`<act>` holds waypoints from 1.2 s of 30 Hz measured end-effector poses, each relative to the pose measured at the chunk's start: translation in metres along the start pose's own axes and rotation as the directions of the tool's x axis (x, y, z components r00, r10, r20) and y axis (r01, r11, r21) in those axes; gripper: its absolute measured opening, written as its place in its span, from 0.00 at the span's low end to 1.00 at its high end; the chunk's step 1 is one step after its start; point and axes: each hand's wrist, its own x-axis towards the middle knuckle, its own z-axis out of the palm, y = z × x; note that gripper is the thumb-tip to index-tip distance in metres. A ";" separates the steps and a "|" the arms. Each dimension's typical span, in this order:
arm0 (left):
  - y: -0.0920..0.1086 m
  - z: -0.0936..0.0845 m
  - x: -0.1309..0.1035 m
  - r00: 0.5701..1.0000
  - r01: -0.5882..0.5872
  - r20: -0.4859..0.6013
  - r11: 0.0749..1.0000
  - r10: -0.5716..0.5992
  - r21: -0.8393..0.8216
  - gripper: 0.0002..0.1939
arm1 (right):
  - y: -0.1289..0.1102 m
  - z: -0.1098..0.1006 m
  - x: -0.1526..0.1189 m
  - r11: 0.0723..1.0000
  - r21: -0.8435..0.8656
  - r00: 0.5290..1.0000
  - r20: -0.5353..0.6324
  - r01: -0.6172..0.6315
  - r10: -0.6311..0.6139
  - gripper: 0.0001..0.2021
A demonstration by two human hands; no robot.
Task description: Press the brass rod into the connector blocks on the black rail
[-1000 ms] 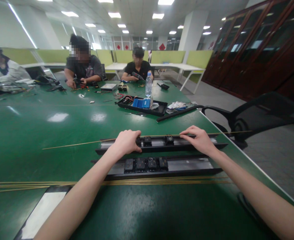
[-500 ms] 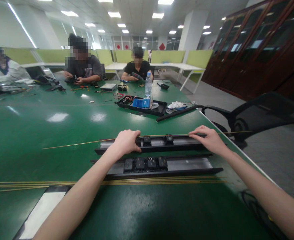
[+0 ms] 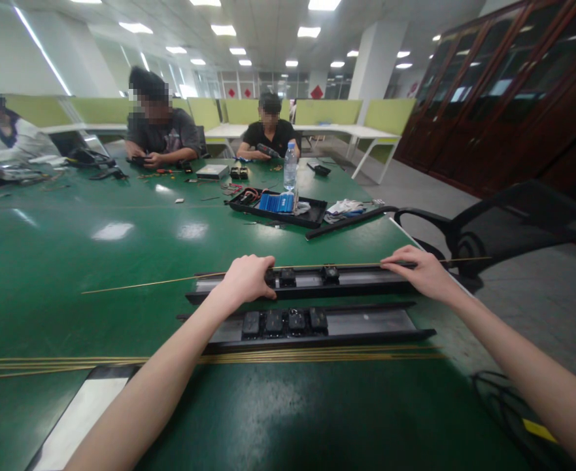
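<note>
Office: ceiling lights (image 3: 223, 30), green partitions (image 3: 329, 111), desks (image 3: 366, 131).

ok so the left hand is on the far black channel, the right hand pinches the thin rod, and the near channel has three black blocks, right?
Not quite: the head view shows four black blocks in the near channel, not three. The left hand is on the far black channel, and the right hand pinches the thin rod.

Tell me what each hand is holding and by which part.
Right hand: the golden rod, pinched between its middle and right end. Left hand: the far black channel, clasped left of its middle; whether it grips the rod is hidden.
</note>
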 end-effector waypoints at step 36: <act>0.002 -0.003 -0.001 1.000 0.020 0.019 1.000 -0.020 0.002 0.32 | 0.002 -0.053 -0.004 0.991 -0.103 0.909 -0.415 -0.086 0.036 0.15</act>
